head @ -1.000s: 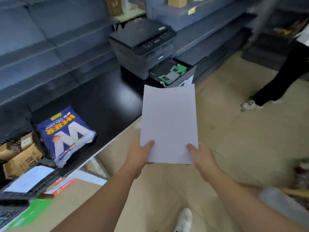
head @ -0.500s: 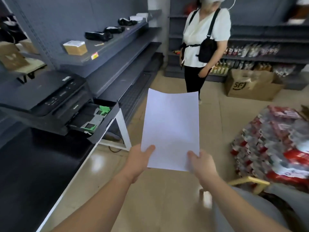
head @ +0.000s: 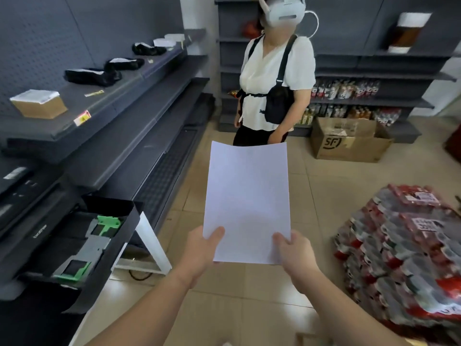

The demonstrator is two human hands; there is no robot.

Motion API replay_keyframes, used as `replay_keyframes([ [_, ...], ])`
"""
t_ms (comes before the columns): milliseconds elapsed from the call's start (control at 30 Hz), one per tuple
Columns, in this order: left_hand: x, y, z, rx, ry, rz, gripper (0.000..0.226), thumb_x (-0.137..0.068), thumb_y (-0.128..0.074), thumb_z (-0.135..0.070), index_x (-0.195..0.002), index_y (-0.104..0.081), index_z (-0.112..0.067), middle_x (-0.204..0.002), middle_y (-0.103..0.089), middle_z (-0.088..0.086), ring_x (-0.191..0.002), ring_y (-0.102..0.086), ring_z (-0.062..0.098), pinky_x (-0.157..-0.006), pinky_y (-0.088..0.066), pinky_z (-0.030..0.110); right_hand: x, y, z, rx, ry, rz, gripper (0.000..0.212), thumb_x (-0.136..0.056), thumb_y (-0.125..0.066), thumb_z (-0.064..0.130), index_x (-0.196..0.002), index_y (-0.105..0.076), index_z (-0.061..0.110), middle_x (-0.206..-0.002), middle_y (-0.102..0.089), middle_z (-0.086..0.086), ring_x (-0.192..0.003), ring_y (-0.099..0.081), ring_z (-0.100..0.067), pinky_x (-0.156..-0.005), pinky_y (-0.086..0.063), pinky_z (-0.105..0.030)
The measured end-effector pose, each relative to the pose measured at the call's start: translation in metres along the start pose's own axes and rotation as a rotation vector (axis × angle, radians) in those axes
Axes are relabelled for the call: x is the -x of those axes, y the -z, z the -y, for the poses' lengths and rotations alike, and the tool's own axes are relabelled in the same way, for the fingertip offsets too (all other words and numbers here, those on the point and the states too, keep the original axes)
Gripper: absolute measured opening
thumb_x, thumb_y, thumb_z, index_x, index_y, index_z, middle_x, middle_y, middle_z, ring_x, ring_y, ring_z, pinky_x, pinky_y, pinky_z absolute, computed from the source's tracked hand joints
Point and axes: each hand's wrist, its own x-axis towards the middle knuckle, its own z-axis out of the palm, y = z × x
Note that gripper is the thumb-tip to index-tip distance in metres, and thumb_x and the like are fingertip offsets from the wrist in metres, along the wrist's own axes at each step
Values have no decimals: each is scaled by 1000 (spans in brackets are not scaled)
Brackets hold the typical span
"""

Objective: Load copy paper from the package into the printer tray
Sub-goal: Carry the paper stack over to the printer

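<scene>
A: The copy paper [head: 248,201] is up in front of the person, over the floor [head: 319,203], held by its near short edge and nothing else.

B: And the grip? The left hand [head: 199,250] pinches the near left corner, thumb on top. The right hand [head: 295,254] is clamped on the near right corner the same way.

A: Far edge curves a touch. I'd call it a thin, light sheaf, floppy and easy to crease, and sheets could slide apart if the pinch loosens.

B: So two corners is a sound hold. For feeding in, I'd judge hands along the long sides would keep it flatter.

A: The printer tray [head: 82,245] sits pulled out at the left, green guides [head: 109,222] showing, no paper in it, at the right end of the worktop [head: 32,320] that carries the printer [head: 22,196].

B: Well apart from the sheets for now. A bystander [head: 274,83] stands beyond the paper, and shrink-wrapped bottles [head: 404,258] are stacked on the floor to the right.
</scene>
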Motion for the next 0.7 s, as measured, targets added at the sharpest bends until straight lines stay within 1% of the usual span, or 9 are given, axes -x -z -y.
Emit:
replay_keyframes([
  [67, -33, 8, -13, -3, 3, -16, 17, -99, -58, -27, -108, -72, -21, -99, -75, -2, -84, -71, 16, -51, -54, 21, -25, -14, 19, -17, -16, 23, 13, -92, -52, 26, -86, -61, 18, -83, -68, -3, -63, -56, -20, -52, -40, -26],
  [133, -66, 17, -25, 23, 10, -30, 18, -99, -59, -27, -107, -73, -20, -100, -76, 0, -85, -72, 18, -52, -56, 23, -54, -29, 38, -33, -6, 41, 13, -94, -52, 25, -89, -62, 19, -87, -70, -2, -67, -60, -19, -53, -44, -27],
  [267, -117, 43, -39, 81, 43, -93, 16, -99, -59, -29, -107, -73, -27, -99, -78, -8, -93, -73, 16, -60, -59, 26, -109, -67, 71, -1, 23, 94, 17, -93, -52, 29, -95, -64, 17, -91, -71, -3, -75, -64, -21, -57, -47, -29],
  [333, -137, 60, -43, 108, 47, -150, 15, -99, -59, -27, -104, -73, -28, -98, -78, -8, -89, -74, 14, -57, -58, 22, -135, -94, 86, 30, 41, 143, 18, -94, -52, 30, -96, -64, 17, -91, -71, -2, -76, -64, -20, -57, -47, -29],
  [400, -154, 80, -45, 121, 36, -231, 15, -100, -59, -24, -98, -72, -29, -93, -78, -8, -80, -72, 8, -51, -56, 17, -158, -126, 101, 59, 83, 201, 15, -95, -52, 28, -96, -64, 19, -91, -70, -1, -79, -65, -20, -62, -50, -32],
  [467, -168, 101, -41, 138, 44, -332, 14, -100, -59, -23, -99, -72, -26, -93, -76, -5, -76, -71, 7, -50, -55, 18, -180, -160, 115, 95, 126, 269, 14, -95, -54, 27, -96, -65, 18, -91, -69, -1, -81, -65, -22, -70, -53, -37],
  [567, -179, 134, -34, 217, 87, -489, 16, -99, -60, -24, -107, -73, -20, -99, -77, 1, -86, -72, 18, -58, -59, 29, -207, -214, 136, 142, 154, 445, 13, -95, -55, 27, -93, -64, 19, -93, -71, -6, -83, -67, -24, -77, -55, -42],
  [633, -182, 151, -29, 265, 106, -595, 14, -100, -59, -24, -104, -73, -22, -96, -77, 0, -84, -71, 18, -63, -60, 34, -219, -247, 150, 185, 180, 565, 13, -95, -54, 27, -95, -66, 22, -95, -73, -3, -86, -69, -22, -81, -56, -44],
  [700, -181, 163, -26, 307, 127, -712, 14, -100, -58, -25, -97, -72, -27, -94, -76, -3, -81, -71, 15, -65, -62, 34, -225, -276, 165, 238, 229, 678, 14, -95, -53, 26, -100, -67, 23, -97, -74, 2, -90, -69, -20, -85, -57, -46],
])
